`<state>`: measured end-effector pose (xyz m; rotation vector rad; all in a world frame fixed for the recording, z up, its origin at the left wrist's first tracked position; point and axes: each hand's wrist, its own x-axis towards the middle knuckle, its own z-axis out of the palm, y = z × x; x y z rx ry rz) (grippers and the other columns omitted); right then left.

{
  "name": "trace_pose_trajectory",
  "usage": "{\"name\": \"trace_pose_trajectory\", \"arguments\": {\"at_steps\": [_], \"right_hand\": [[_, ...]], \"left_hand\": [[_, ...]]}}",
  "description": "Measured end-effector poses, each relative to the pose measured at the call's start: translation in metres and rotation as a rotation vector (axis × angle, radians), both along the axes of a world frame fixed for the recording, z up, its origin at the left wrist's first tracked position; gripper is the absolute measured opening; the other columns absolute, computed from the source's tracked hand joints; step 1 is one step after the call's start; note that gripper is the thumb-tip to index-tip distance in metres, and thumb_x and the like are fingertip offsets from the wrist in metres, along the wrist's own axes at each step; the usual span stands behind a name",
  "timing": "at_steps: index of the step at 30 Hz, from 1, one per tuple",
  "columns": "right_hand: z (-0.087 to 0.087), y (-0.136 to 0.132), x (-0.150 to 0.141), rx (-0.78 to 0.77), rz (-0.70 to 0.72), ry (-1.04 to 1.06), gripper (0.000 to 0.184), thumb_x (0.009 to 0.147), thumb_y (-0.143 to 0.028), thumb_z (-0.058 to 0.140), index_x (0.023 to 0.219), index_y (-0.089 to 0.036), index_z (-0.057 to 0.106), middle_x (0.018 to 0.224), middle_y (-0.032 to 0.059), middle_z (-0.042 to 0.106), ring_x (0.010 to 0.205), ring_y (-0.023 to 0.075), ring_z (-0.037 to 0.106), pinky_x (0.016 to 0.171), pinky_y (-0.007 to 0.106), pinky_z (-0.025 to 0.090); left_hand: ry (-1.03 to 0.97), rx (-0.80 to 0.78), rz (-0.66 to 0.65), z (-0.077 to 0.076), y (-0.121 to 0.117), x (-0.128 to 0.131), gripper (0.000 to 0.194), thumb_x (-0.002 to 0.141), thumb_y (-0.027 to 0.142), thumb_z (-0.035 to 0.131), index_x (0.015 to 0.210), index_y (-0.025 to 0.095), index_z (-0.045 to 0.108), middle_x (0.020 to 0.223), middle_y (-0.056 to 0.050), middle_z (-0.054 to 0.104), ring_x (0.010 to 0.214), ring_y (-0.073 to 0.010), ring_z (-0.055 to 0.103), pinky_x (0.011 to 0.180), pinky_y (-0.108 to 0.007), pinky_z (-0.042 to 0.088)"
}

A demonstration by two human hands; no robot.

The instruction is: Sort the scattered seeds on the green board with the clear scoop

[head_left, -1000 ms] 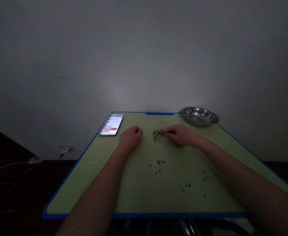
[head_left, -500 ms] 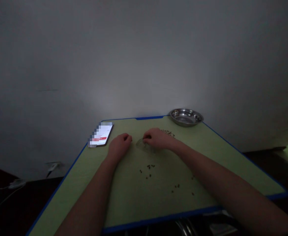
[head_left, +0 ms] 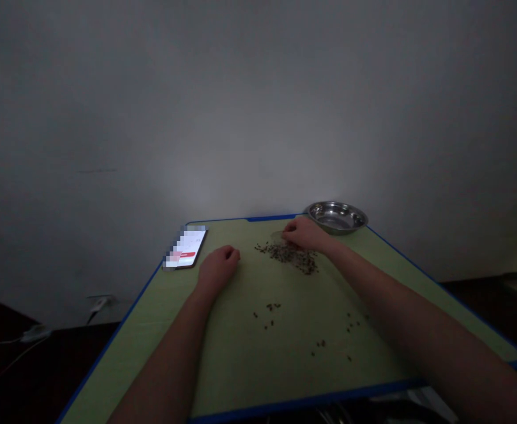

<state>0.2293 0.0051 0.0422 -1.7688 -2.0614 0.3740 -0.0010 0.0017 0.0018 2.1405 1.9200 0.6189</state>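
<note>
My right hand (head_left: 305, 234) is closed on the rim of a small clear dish (head_left: 278, 237), mostly hidden by the fingers, at the far side of the pile. Just below it on the table spreads a heap of small dark seed-like grains (head_left: 290, 254). My left hand (head_left: 218, 266) rests on the tabletop left of the heap, its fingers curled into a loose fist with nothing visible in it. Several stray grains (head_left: 273, 307) lie nearer to me, and more are scattered towards my right forearm.
A shiny metal bowl (head_left: 337, 218) stands at the back right corner, close to my right hand. At the back left lies a phone (head_left: 188, 247) with its screen lit. The pale green table (head_left: 241, 365) has a blue edge and meets a grey wall (head_left: 249, 118).
My right hand swung left with the clear dish, then back right and away from me to the heap's far side. The heap now shows more fully. My left hand stayed resting; the view shifted.
</note>
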Motion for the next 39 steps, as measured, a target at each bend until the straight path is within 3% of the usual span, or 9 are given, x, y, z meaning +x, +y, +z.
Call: {"name": "trace_pose_trajectory", "arguments": {"at_steps": [4,10,15,22,32,39], "right_hand": [[-0.004,0.011,-0.026,0.012,0.006,0.062,0.021,0.079,-0.022,0.053,0.073,-0.012,0.07,0.062,0.0068,0.069,0.052,0.0117,0.059,0.056,0.022,0.043],[-0.014,0.043,-0.062,0.042,-0.042,0.12,0.017,0.076,-0.017,0.057,0.088,-0.013,0.068,0.071,0.0063,0.071,0.064,0.0136,0.064,0.066,0.022,0.045],[-0.012,0.059,-0.044,0.05,-0.123,0.099,0.023,0.081,-0.018,0.053,0.098,-0.011,0.066,0.078,0.0098,0.072,0.068,0.0147,0.066,0.07,0.023,0.046],[-0.004,0.078,-0.014,0.02,-0.173,0.024,0.018,0.08,-0.021,0.057,0.083,-0.009,0.07,0.077,0.0132,0.072,0.064,0.0157,0.065,0.067,0.024,0.046],[-0.028,0.096,-0.02,-0.06,-0.19,0.02,0.02,0.08,-0.017,0.054,0.078,-0.008,0.071,0.07,0.0126,0.072,0.056,0.0127,0.063,0.057,0.019,0.045],[-0.039,0.105,-0.038,-0.093,-0.101,0.049,0.02,0.081,-0.021,0.054,0.083,-0.011,0.072,0.07,0.0076,0.072,0.049,0.0099,0.061,0.052,0.018,0.045]], "left_hand": [[-0.001,-0.005,0.001,0.001,-0.001,0.0,0.032,0.083,0.037,0.036,0.077,0.02,0.063,0.08,-0.006,0.067,0.073,-0.0179,0.058,0.058,-0.026,0.034],[-0.019,-0.009,-0.002,0.003,-0.001,0.0,0.033,0.083,0.036,0.036,0.077,0.019,0.064,0.081,-0.005,0.068,0.076,-0.0179,0.059,0.06,-0.025,0.036],[-0.009,-0.007,0.007,0.0,-0.002,-0.001,0.033,0.083,0.037,0.037,0.078,0.02,0.064,0.083,-0.005,0.068,0.075,-0.017,0.059,0.059,-0.025,0.034],[-0.008,0.005,0.009,-0.002,-0.002,-0.001,0.033,0.084,0.037,0.036,0.075,0.02,0.062,0.081,-0.005,0.067,0.072,-0.0168,0.057,0.056,-0.026,0.03],[-0.053,0.008,-0.001,-0.004,-0.005,-0.002,0.032,0.084,0.035,0.036,0.074,0.019,0.062,0.078,-0.005,0.066,0.069,-0.0159,0.055,0.056,-0.026,0.029],[-0.117,0.007,0.025,-0.006,-0.002,-0.001,0.032,0.083,0.035,0.037,0.074,0.019,0.063,0.077,-0.005,0.066,0.07,-0.0156,0.056,0.057,-0.025,0.031]]}}
